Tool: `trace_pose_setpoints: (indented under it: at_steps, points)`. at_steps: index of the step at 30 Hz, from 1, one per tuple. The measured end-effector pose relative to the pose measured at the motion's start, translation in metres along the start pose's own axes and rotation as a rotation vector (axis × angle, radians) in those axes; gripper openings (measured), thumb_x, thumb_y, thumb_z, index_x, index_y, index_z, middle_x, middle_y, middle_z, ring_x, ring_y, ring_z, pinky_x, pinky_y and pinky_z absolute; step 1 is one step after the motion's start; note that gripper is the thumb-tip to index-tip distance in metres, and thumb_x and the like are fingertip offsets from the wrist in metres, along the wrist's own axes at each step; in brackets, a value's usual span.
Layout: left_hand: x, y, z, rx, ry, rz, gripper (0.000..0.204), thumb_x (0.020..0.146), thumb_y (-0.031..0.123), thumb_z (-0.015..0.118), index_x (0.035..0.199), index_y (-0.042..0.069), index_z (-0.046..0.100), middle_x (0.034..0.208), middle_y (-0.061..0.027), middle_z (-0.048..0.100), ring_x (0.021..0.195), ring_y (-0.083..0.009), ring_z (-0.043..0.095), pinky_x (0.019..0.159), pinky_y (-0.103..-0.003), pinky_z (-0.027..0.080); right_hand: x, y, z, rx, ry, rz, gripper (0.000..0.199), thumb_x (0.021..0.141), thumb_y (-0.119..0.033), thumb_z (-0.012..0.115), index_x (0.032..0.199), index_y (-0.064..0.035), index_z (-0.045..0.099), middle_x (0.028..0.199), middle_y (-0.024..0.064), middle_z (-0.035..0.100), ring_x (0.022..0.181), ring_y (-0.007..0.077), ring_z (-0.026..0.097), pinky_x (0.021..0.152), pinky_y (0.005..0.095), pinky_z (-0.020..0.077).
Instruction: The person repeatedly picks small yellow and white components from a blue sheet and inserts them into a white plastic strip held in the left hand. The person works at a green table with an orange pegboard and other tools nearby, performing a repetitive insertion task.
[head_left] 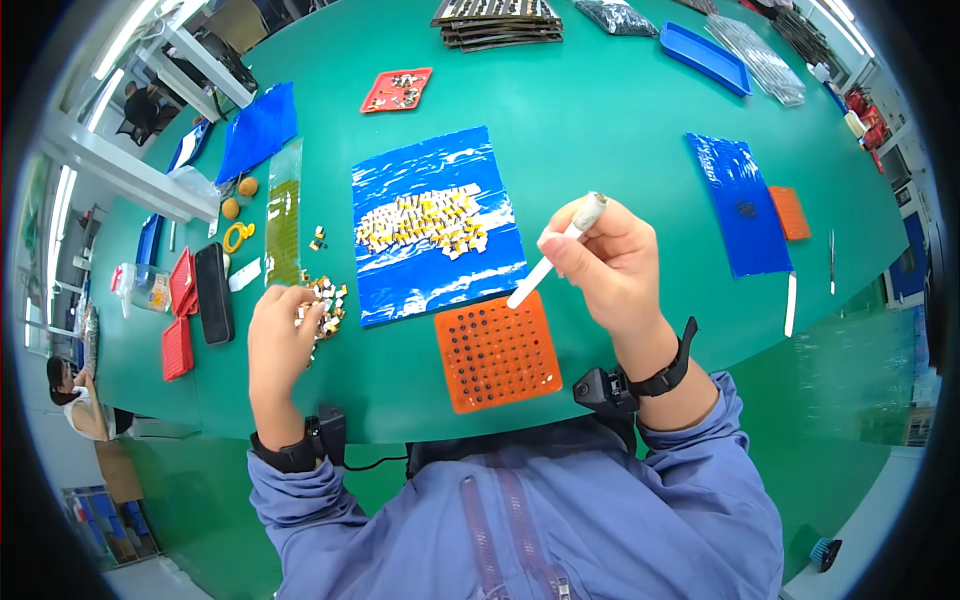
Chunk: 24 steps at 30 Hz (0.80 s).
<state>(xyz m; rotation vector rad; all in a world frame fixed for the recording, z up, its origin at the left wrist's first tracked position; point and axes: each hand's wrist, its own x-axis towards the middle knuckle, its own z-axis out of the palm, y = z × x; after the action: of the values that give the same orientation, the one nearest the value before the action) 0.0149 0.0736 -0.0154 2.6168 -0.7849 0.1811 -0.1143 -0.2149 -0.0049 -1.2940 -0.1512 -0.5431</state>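
My right hand (618,262) grips a white pen-like stick (535,279) with a greyish upper end. Its lower tip points down over the top edge of an orange tray (548,384), which has rows of round holes, many with dark pieces in them. On the left, my left hand (278,338) has its fingers curled in at a loose pile of small white, yellow and dark parts (328,298). Whatever sits between those fingertips is hidden. Beyond the orange tray lies a shiny blue sheet (400,293) bearing many small white-and-yellow parts (425,220) set close together.
Left of the pile are an olive strip sheet (284,215), a black case (213,293) and red trays (177,348). A red tray of small parts (397,90) lies farther back. To the right are another blue sheet (738,205), an orange tray (789,213) and tweezers (832,262).
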Motion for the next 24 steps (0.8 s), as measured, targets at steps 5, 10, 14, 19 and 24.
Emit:
trace_pose_setpoints:
  at_steps: [5,10,14,19,24]
  points:
    - [0.047,0.046,0.025,-0.105,-0.153,0.334,0.016,0.069,0.012,0.066,0.081,0.005,0.059,0.080,-0.0113,0.055,0.081,-0.0278,0.053,0.070,-0.036,0.042,0.001,0.003,0.001,0.024,0.023,0.034,0.006,0.080,-0.003,0.060,0.079,-0.0015,0.054,0.065,-0.0039,0.051,0.055,-0.0014,0.042,0.047,0.0148,0.0314]
    - [0.074,0.065,0.068,-0.221,-0.254,0.393,0.016,0.068,0.011,0.066,0.080,0.007,0.057,0.080,-0.0102,0.052,0.085,-0.0288,0.049,0.074,-0.037,0.040,0.005,0.011,-0.002,0.019,0.037,0.031,0.008,0.080,-0.005,0.060,0.077,-0.0021,0.053,0.063,-0.0043,0.052,0.055,-0.0020,0.042,0.047,0.0152,0.0315]
    - [0.076,0.066,0.076,-0.204,-0.257,0.432,0.015,0.068,0.010,0.066,0.078,0.007,0.056,0.080,-0.0100,0.050,0.085,-0.0288,0.048,0.073,-0.037,0.039,0.004,0.015,-0.005,-0.027,0.026,0.041,0.010,0.080,-0.007,0.060,0.076,-0.0024,0.053,0.062,-0.0048,0.051,0.054,-0.0024,0.042,0.046,0.0152,0.0310]
    - [0.075,0.067,0.075,-0.190,-0.267,0.446,0.014,0.068,0.009,0.066,0.075,0.006,0.054,0.080,-0.0107,0.050,0.084,-0.0288,0.048,0.073,-0.036,0.040,0.001,0.008,-0.002,-0.031,-0.008,0.071,0.007,0.079,-0.005,0.060,0.079,-0.0017,0.055,0.066,-0.0040,0.051,0.057,-0.0004,0.042,0.049,0.0158,0.0318]
    - [0.068,0.071,0.066,-0.197,-0.196,0.478,0.014,0.069,0.008,0.065,0.073,0.004,0.053,0.078,-0.0106,0.052,0.078,-0.0276,0.051,0.070,-0.036,0.041,0.001,0.012,-0.004,-0.013,-0.012,0.077,0.006,0.079,-0.004,0.060,0.079,-0.0016,0.055,0.067,-0.0036,0.051,0.057,-0.0001,0.042,0.050,0.0161,0.0319]
